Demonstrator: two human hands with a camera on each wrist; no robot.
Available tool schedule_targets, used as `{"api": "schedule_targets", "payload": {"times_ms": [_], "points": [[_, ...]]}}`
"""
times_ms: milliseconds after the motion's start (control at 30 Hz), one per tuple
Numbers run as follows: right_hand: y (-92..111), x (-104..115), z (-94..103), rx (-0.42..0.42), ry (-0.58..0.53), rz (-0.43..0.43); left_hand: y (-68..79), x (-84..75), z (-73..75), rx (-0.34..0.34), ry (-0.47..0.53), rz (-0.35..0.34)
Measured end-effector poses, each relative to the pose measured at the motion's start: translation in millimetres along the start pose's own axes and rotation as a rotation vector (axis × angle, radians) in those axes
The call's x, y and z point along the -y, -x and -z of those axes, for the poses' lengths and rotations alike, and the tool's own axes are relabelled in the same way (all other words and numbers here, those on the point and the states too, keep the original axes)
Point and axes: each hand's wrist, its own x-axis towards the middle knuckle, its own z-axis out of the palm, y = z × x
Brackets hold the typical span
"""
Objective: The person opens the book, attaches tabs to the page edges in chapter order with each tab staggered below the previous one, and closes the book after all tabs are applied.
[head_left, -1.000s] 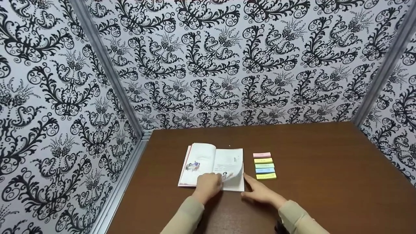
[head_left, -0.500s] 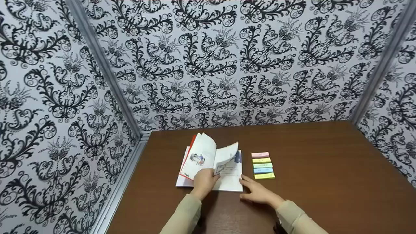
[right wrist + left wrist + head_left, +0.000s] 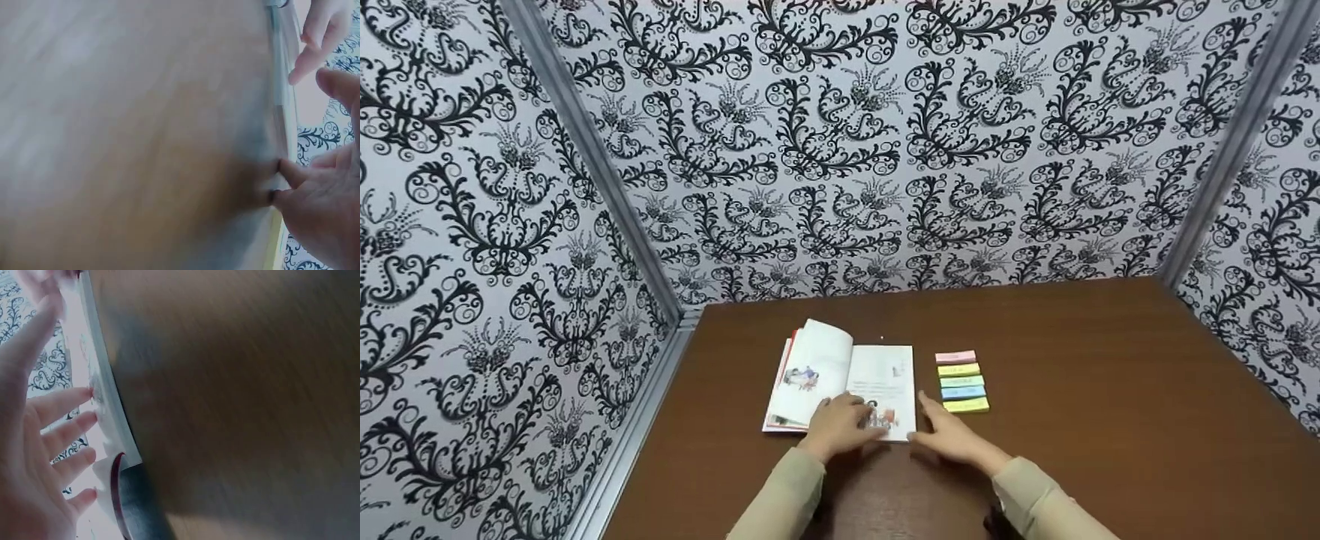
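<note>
Book (image 3: 880,367) open, left part of brown table (image 3: 1080,382). Left hand (image 3: 841,427) over its near middle, fingers spread; right hand (image 3: 955,436) at near right edge, fingers apart. Coloured strips (image 3: 961,382) right.

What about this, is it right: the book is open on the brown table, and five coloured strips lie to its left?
Not quite: the head view shows the five coloured strips to the right of the book, not the left. The book does lie open on the brown table.
</note>
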Motion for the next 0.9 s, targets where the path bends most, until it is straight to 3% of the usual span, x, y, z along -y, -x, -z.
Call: {"api": "schedule_targets", "payload": {"times_ms": [100, 200, 333, 600, 767, 900], "points": [[-2.7, 4.3, -1.6, 0.021, 0.049, 0.040, 1.1, 3.6, -1.1, 0.072, 0.005, 0.078], [-2.2, 7.5, -5.5, 0.123, 0.131, 0.062, 2.4, 8.5, -1.8, 0.128, 0.007, 0.147], [-0.9, 10.8, -10.5, 0.210, 0.218, 0.029, 3.4, 17.0, -2.2, 0.133, 0.002, 0.207], [-5.7, 16.1, -8.5, 0.211, 0.252, -0.024, 6.1, 27.1, 5.9, 0.162, 0.086, 0.272], [-6.4, 18.4, 0.4, 0.164, 0.216, -0.025, 4.4, 20.4, 11.2, 0.187, 0.093, 0.264], [-6.3, 21.2, 6.1, 0.115, 0.258, -0.016, 4.1, 12.3, 10.8, 0.177, 0.071, 0.251]]}}
